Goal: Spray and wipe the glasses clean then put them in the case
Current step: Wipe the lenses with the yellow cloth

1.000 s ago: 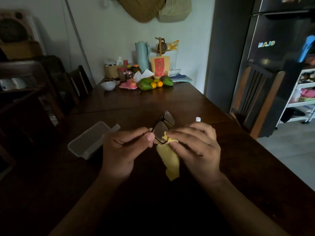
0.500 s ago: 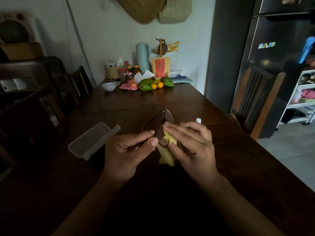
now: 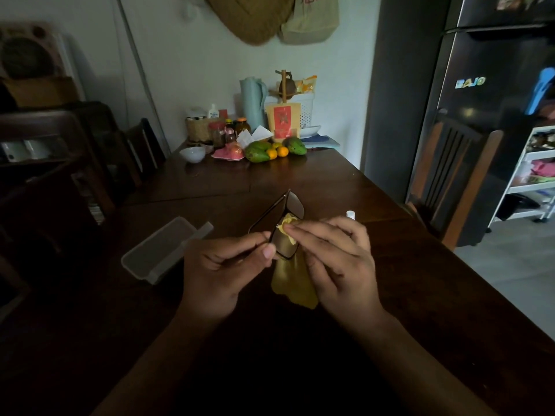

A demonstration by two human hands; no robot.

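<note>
Dark-framed glasses (image 3: 289, 210) are held above the wooden table (image 3: 420, 295), near its middle. My left hand (image 3: 220, 271) pinches the frame at the near lens. My right hand (image 3: 336, 259) presses a yellow cloth (image 3: 292, 285) against that lens, and the rest of the cloth hangs down below it. An open translucent case (image 3: 159, 250) lies on the table to the left of my hands. The white cap of a small spray bottle (image 3: 350, 214) shows just behind my right hand; its body is hidden.
Fruit (image 3: 264, 151), jars, a white bowl (image 3: 192, 154), a pale jug (image 3: 252, 103) and packets crowd the table's far end. Dark chairs (image 3: 144, 148) stand on the left, a wooden chair (image 3: 450, 175) and a black fridge (image 3: 495, 100) on the right.
My right hand has slid the cloth along the near lens. The glasses have tilted slightly and the hanging part of the cloth has dropped lower again.
</note>
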